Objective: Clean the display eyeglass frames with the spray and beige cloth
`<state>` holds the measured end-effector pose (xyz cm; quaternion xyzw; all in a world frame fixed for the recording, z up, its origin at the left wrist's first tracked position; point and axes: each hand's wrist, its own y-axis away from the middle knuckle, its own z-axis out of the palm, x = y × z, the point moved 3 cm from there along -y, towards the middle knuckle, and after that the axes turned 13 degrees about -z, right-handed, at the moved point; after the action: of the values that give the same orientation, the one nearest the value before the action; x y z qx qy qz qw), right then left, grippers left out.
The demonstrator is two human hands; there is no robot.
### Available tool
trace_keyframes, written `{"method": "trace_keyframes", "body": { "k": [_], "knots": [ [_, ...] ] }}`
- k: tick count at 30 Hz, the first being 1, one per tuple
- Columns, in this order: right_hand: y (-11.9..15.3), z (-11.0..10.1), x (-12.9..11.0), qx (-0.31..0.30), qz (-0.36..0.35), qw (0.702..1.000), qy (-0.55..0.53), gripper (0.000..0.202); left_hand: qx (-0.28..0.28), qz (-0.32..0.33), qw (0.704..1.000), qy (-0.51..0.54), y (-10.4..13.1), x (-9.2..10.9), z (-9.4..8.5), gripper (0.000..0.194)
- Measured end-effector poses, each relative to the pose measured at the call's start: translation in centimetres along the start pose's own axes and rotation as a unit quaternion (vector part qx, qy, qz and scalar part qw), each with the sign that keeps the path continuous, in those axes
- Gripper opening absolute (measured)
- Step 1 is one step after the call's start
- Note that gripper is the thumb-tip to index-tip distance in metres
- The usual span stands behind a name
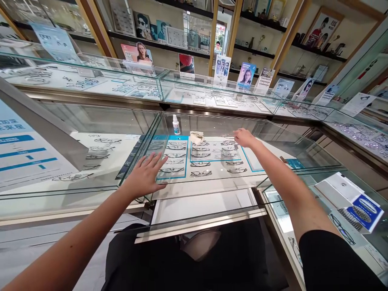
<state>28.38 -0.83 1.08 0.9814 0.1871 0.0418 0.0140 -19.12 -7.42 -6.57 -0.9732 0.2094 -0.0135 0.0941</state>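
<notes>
While sitting at a glass counter, holding the left hand out toward eleven o'clock, palm down with fingers spread, just beside the left column of glasses. Holding the right hand out toward one o'clock, with fingers bent, near the back of the right column; not seeing clearly enough to tell whether pinching anything or touching the glass. Looking down on glasses lying in rows at twelve o'clock, mostly between the hands. Seeing a bottle standing upright behind the left column, with a crumpled cloth at the bottle's four o'clock and the right hand's nine. Having a white drawer just beyond the lap, a sign at ten o'clock.
</notes>
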Motion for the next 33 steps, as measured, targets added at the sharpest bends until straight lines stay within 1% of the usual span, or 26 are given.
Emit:
{"method": "trace_keyframes", "body": {
  "k": [2, 6, 9, 11, 14, 16, 17, 18, 20, 21, 22, 24, 25, 26, 28, 30, 31, 33],
  "knots": [
    [-0.7, 0.7, -0.2, -0.005, 0.002, 1.0, 0.0, 0.048, -0.013, -0.011, 1.0, -0.008, 0.0, 0.1, 0.2, 0.104],
    [-1.9, 1.4, -0.5, -0.007, 0.011, 1.0, 0.001, 0.044, -0.043, -0.02, 0.999, -0.026, 0.0, 0.3, 0.1, 0.105],
    [-2.0, 1.6, -0.8, 0.003, 0.009, 1.0, 0.003, 0.043, -0.05, -0.023, 0.998, -0.027, 0.0, 0.3, -0.1, 0.104],
    [-1.6, 1.3, -1.2, 0.014, 0.007, 1.0, 0.008, 0.045, -0.05, -0.024, 0.998, -0.021, 0.0, 0.3, -0.1, 0.104],
    [-0.1, -0.2, -2.7, 0.058, -0.004, 0.998, 0.01, 0.054, -0.046, -0.024, 0.999, -0.013, 0.1, 0.3, 0.0, 0.104],
    [1.7, -2.1, -4.9, 0.132, -0.049, 0.99, -0.013, 0.056, -0.044, -0.024, 0.999, -0.011, 0.1, 0.4, 0.1, 0.103],
    [2.9, -3.1, -6.2, 0.157, -0.073, 0.984, -0.029, 0.057, -0.044, -0.023, 0.999, -0.011, 0.1, 0.4, 0.1, 0.103],
    [4.3, -4.0, -7.7, 0.165, -0.097, 0.98, -0.051, 0.057, -0.044, -0.023, 0.999, -0.012, 0.1, 0.4, 0.1, 0.102],
    [7.4, -5.4, -11.0, 0.141, -0.148, 0.972, -0.119, 0.059, -0.047, -0.023, 0.999, -0.015, 0.2, 0.6, 0.1, 0.102],
    [8.9, -5.9, -12.7, 0.114, -0.171, 0.966, -0.16, 0.061, -0.049, -0.024, 0.998, -0.016, 0.3, 0.7, 0.0, 0.102],
    [10.4, -6.1, -14.4, 0.075, -0.191, 0.958, -0.201, 0.064, -0.05, -0.025, 0.998, -0.017, 0.3, 0.8, 0.0, 0.102],
    [13.0, -5.9, -17.6, -0.029, -0.234, 0.934, -0.27, 0.069, -0.056, -0.03, 0.998, -0.014, 0.4, 1.0, -0.2, 0.101],
    [13.9, -5.6, -19.0, -0.081, -0.249, 0.919, -0.296, 0.071, -0.06, -0.033, 0.998, -0.01, 0.4, 1.1, -0.3, 0.1],
    [14.6, -5.2, -20.1, -0.12, -0.252, 0.906, -0.318, 0.071, -0.064, -0.036, 0.997, -0.005, 0.4, 1.1, -0.4, 0.1],
    [15.0, -4.0, -21.9, -0.182, -0.251, 0.884, -0.35, 0.069, -0.075, -0.039, 0.996, 0.007, 0.5, 1.3, -0.5, 0.099],
    [14.4, -2.5, -22.9, -0.218, -0.247, 0.869, -0.368, 0.07, -0.091, -0.042, 0.995, 0.019, 0.5, 1.3, -0.6, 0.1],
    [13.8, -1.5, -23.2, -0.231, -0.242, 0.867, -0.371, 0.072, -0.099, -0.044, 0.994, 0.024, 0.6, 1.4, -0.6, 0.101],
    [12.4, 0.8, -23.2, -0.251, -0.217, 0.873, -0.358, 0.079, -0.108, -0.048, 0.993, 0.031, 0.6, 1.4, -0.7, 0.102]
  ]
}}
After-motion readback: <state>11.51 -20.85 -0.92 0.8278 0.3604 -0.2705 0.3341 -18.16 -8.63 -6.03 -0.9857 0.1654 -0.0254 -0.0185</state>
